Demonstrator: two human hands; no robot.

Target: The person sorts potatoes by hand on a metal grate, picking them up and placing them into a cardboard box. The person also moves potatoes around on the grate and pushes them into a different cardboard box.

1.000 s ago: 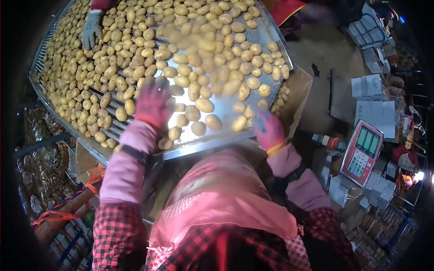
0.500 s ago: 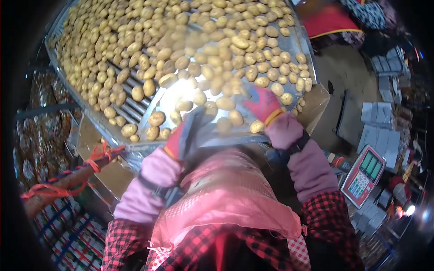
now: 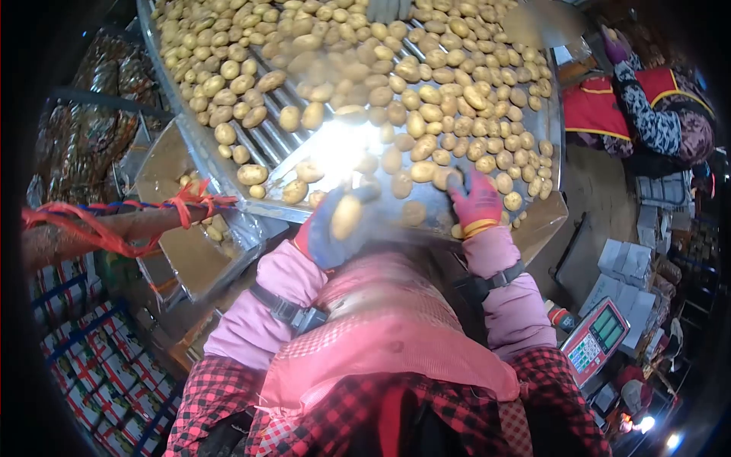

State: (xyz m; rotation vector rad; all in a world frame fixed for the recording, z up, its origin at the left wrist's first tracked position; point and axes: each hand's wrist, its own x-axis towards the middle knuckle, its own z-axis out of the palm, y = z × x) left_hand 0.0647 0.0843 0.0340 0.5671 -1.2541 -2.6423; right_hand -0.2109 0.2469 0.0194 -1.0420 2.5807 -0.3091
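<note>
My left hand (image 3: 326,234), in a red and blue-grey glove, is at the near edge of the metal sorting table (image 3: 285,212). A yellow potato (image 3: 346,217) lies against its palm and fingers, which curl partly around it. Farther right, my right hand (image 3: 478,202) in a similar glove reaches over the table with its fingers apart. Its thumb side touches a potato (image 3: 444,178); what lies under the palm is hidden. Many loose potatoes (image 3: 487,99) spread over the table and its rollers (image 3: 285,103). Glare whitens the surface between my hands.
Cardboard boxes stand below the left corner (image 3: 183,244) and right corner (image 3: 544,232). A pole wrapped in red twine (image 3: 106,228) juts in at left. A digital scale (image 3: 595,341) is at lower right. Another person's grey glove (image 3: 388,9) rests at the far side; a person in a red vest (image 3: 601,110) is at right.
My left hand has turned and now has a potato in it. My right hand has shifted toward a potato. The view has swung, bringing a grey glove and more of the other person into sight.
</note>
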